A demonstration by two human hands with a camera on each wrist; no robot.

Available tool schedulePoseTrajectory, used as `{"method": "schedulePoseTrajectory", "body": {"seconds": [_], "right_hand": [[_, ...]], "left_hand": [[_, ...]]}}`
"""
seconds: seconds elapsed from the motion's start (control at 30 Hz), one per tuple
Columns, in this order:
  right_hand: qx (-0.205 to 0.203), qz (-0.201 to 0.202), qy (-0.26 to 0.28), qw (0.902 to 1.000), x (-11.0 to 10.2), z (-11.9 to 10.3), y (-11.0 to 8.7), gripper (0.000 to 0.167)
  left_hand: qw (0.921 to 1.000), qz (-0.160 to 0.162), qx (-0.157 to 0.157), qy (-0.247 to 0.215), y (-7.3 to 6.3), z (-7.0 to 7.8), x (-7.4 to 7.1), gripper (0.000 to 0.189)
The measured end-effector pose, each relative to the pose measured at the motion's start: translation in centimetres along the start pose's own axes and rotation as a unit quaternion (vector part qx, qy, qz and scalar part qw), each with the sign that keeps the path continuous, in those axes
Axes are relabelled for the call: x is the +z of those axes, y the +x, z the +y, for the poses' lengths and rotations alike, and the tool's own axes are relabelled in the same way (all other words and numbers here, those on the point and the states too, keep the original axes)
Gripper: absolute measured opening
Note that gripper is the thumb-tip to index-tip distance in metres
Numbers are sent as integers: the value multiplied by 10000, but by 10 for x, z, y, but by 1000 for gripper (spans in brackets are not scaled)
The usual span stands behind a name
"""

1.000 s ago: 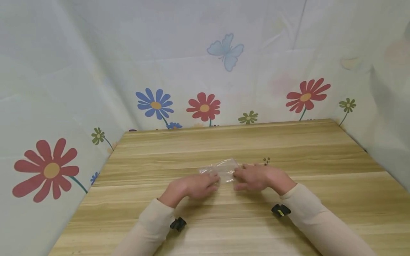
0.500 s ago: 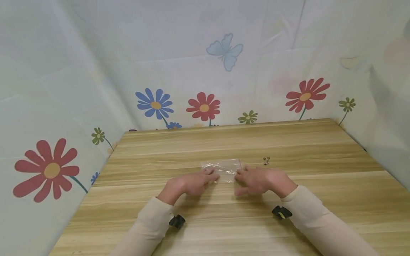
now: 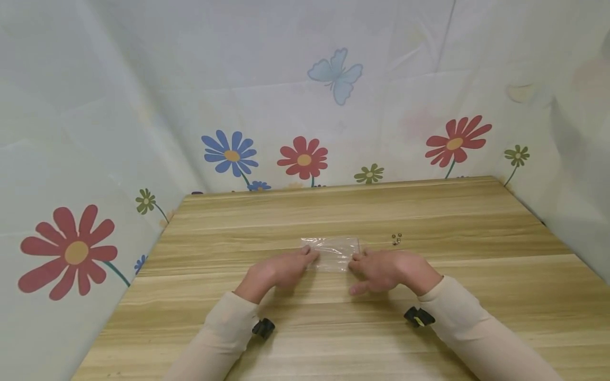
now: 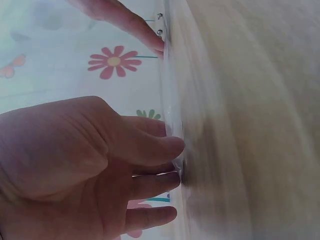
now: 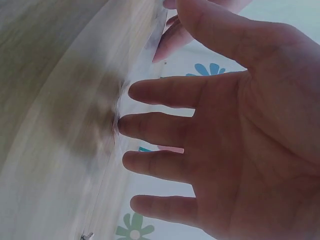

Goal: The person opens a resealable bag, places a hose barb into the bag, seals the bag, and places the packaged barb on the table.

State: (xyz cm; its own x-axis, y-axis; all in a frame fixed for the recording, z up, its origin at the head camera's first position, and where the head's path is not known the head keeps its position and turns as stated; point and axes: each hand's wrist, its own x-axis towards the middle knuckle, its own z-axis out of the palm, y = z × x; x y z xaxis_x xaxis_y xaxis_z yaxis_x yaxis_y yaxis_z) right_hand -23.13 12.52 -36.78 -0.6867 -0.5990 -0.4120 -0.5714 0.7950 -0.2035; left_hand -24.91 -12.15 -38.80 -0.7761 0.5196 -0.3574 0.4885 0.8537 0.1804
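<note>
A small clear plastic bag (image 3: 333,251) lies flat on the wooden table between the two hands, light glinting off its creases. My left hand (image 3: 288,269) is at the bag's left end. In the left wrist view, its thumb (image 4: 172,147) and fingers pinch the edge of the film. The right hand (image 3: 381,270) lies over the bag's right end, palm down. Seen from the right wrist, its fingers (image 5: 155,129) are straight and spread, the middle fingertip touching the film, with the thumb held apart.
Several tiny shiny metal pieces (image 3: 396,239) lie on the table (image 3: 305,328) just beyond the right hand. A white cloth backdrop (image 3: 267,79) printed with flowers and a butterfly rises along the table's back and sides.
The left hand has slid leftward across the bag to its left end. The bag now lies flatter and more spread out. The right hand has barely moved.
</note>
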Motion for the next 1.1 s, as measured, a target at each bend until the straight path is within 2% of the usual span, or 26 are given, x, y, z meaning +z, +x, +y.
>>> {"method": "schedulePoseTrajectory", "body": {"seconds": [0.07, 0.27, 0.47, 0.57, 0.63, 0.8, 1.1], "right_hand": [[-71, 61, 52, 9999, -1, 1, -1, 69], [-294, 474, 526, 9971, -8, 7, -4, 44], [-299, 1174, 681, 9903, -16, 21, -4, 51], [-402, 1448, 682, 9863, -17, 26, 1, 46], [-449, 1597, 684, 9838, -17, 29, 6, 41], [-234, 1765, 1068, 9782, -16, 32, 16, 35], [427, 1584, 1440, 9759, -4, 35, 25, 45]], "left_hand": [[10000, -5, -11, -55, 0, 0, 0, 63], [9997, 164, 112, -128, -3, 1, -4, 52], [9969, 688, 371, -13, -1, 6, -10, 49], [9944, 924, 511, 3, 3, 9, -12, 47], [9939, 973, 525, -15, 7, 12, -14, 45], [9942, 982, 414, -116, 18, 18, -17, 45], [9946, 855, 74, -585, 36, 24, -11, 56]]}}
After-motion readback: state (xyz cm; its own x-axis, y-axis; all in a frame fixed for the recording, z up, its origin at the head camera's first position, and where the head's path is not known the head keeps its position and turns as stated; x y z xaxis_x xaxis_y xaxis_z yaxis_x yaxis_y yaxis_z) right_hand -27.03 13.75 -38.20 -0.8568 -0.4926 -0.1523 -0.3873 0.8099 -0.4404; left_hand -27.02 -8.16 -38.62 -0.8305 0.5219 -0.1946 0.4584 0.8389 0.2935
